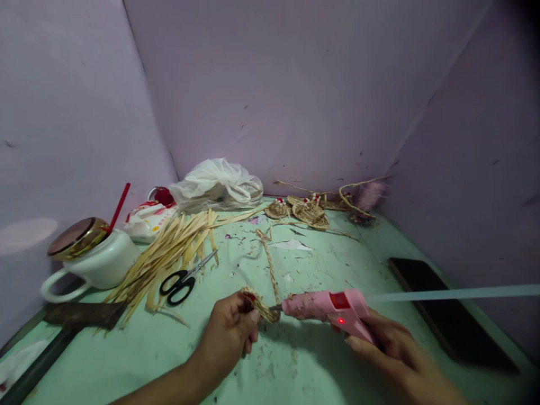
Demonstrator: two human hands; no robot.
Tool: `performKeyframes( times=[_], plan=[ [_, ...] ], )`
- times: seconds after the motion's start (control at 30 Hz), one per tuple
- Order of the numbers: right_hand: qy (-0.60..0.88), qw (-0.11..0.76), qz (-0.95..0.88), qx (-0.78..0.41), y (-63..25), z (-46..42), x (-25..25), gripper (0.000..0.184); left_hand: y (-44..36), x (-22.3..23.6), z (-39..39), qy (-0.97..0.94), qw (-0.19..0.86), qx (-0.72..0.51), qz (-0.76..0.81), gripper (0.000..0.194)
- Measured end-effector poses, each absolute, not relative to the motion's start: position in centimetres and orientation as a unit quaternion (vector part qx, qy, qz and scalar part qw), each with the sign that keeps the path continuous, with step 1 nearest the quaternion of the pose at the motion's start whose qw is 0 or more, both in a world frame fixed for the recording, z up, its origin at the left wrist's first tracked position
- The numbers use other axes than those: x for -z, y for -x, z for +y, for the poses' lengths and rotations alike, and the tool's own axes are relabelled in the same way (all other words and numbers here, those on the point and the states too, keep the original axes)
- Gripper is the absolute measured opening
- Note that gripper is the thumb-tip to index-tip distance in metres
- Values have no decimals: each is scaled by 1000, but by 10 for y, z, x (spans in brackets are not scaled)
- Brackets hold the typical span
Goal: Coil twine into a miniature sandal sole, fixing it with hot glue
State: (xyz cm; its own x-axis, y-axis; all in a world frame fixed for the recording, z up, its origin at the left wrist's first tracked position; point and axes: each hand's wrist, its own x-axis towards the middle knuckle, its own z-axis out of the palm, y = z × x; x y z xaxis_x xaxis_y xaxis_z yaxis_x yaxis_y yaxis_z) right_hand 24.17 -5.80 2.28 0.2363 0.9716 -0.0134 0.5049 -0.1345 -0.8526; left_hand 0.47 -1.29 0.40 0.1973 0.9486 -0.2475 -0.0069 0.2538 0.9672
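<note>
My left hand pinches a small coil of braided straw rope just above the green table. The rope's loose braid trails away toward the back. My right hand grips a pink hot glue gun with a red light lit on its side. Its nozzle touches the coil's right edge. A pale glue stick sticks out of the gun's back to the right.
Black scissors lie beside a bundle of straw strips. A white lidded mug stands at left. Plastic bags and finished straw coils sit at the back. A dark phone lies at right.
</note>
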Motion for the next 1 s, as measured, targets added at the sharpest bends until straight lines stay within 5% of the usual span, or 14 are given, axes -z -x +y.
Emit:
performKeyframes(
  times=[1.0],
  plan=[
    [641, 414, -514, -392, -243, -59, -6, 37, -2, -3, -13, -496, 635, -345, 482, 30]
  ],
)
